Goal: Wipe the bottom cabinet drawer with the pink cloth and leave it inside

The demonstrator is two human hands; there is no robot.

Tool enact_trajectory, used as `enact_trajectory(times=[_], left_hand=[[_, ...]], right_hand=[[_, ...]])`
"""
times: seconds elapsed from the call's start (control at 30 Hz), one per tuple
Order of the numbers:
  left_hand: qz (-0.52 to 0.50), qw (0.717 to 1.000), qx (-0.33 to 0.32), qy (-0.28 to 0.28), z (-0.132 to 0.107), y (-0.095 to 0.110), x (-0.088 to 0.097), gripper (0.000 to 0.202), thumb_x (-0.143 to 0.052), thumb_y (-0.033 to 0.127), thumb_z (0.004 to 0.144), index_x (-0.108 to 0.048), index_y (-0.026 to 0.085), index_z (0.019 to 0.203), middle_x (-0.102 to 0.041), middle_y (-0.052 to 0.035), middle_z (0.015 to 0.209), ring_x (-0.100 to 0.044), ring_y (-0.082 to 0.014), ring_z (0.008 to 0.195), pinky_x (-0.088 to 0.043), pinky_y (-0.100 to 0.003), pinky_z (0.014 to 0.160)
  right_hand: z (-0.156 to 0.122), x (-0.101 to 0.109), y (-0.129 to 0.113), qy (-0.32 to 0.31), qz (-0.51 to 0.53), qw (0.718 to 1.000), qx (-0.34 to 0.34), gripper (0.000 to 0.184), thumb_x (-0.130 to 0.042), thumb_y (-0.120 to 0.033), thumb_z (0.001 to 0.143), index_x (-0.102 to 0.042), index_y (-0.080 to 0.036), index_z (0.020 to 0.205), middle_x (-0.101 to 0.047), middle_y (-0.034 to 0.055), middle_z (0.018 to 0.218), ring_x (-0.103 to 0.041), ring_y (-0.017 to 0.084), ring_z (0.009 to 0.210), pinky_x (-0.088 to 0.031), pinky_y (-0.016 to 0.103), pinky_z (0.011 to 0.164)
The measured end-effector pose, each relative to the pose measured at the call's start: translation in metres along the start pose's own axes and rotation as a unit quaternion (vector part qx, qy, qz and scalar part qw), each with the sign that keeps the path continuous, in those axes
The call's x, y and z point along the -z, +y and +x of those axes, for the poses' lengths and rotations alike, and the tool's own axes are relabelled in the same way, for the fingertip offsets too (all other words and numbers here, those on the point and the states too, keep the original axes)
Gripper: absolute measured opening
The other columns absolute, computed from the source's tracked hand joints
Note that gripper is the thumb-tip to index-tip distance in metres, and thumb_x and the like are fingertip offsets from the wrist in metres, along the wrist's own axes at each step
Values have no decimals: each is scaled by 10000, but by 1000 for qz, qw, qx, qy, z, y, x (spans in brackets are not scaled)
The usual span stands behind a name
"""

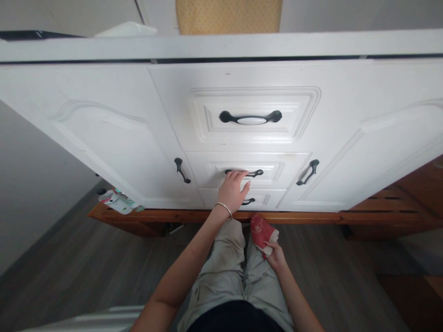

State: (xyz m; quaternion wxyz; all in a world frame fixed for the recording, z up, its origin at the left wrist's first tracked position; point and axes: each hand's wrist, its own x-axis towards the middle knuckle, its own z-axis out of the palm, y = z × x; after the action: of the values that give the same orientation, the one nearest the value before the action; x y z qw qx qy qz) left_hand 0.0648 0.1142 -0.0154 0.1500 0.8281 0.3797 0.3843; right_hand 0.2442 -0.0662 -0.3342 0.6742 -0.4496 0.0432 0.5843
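My left hand [232, 192], with a silver bangle at its wrist, reaches to the white cabinet's middle drawer [276, 171]. Its fingers hook over that drawer's black handle [256, 173] and hide the left part of it; the thumb stands away below. This drawer looks closed. Down by my right leg, my right hand [277, 258] pinches a small red cloth pouch [261, 231] by its pale, ruffled edge. A bit of red cord hangs beside the fingers. The top drawer's handle [251, 119] has a white inset, and the lowest handle [249, 201] is partly behind my left hand.
Cabinet doors with black handles flank the drawers, a left one [182, 170] and a right one [308, 172]. A wooden ledge [311, 216] runs beneath. On its left end lies a white bottle [116, 202]. A yellow dotted panel [228, 17] rises behind the cabinet top.
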Motion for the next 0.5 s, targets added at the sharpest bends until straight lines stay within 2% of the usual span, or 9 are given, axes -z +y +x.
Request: enact_trajectory(times=[0.1,0.2,0.3,0.4,0.5], left_hand=[[43,999,13,-5,-9,6,-8,299,-617,291,947,-633,162,1216,-658,-102,1159,-535,-283,1154,-480,-449,1031],[30,999,25,23,-28,20,-5,189,-591,292,963,-656,172,1094,-665,-84,1071,-539,-264,1072,-483,-412,963],[-4,998,12,61,-62,36,2,142,-569,263,977,-670,188,1043,-677,-61,999,-543,-233,995,-461,-364,906],[-45,996,-18,78,-102,49,10,172,-564,223,980,-682,205,1104,-700,-42,991,-563,-202,953,-442,-335,886],[-72,993,-47,78,-133,62,20,241,-565,163,958,-676,214,1166,-716,-31,1005,-589,-181,938,-440,-322,876]], right_hand=[[4,-2,0,-5,0,1000,-6,368,-732,-13,584,-738,-97,942,-790,120,906,-759,242,777,-645,383,747],[4,-1,0,-6,-4,1000,0,341,-751,-63,627,-739,-103,965,-788,116,935,-762,247,834,-636,387,798],[1,-3,-1,-16,-9,1000,0,382,-777,-129,663,-734,-113,1043,-783,121,1020,-756,260,933,-620,412,880],[-4,-10,-2,-43,-36,998,7,449,-801,-235,693,-715,-137,1123,-767,115,1111,-736,274,1027,-599,435,932],[-9,-18,-4,-60,-98,993,36,421,-816,-322,670,-722,-156,1046,-770,93,1042,-737,262,957,-606,401,885]])
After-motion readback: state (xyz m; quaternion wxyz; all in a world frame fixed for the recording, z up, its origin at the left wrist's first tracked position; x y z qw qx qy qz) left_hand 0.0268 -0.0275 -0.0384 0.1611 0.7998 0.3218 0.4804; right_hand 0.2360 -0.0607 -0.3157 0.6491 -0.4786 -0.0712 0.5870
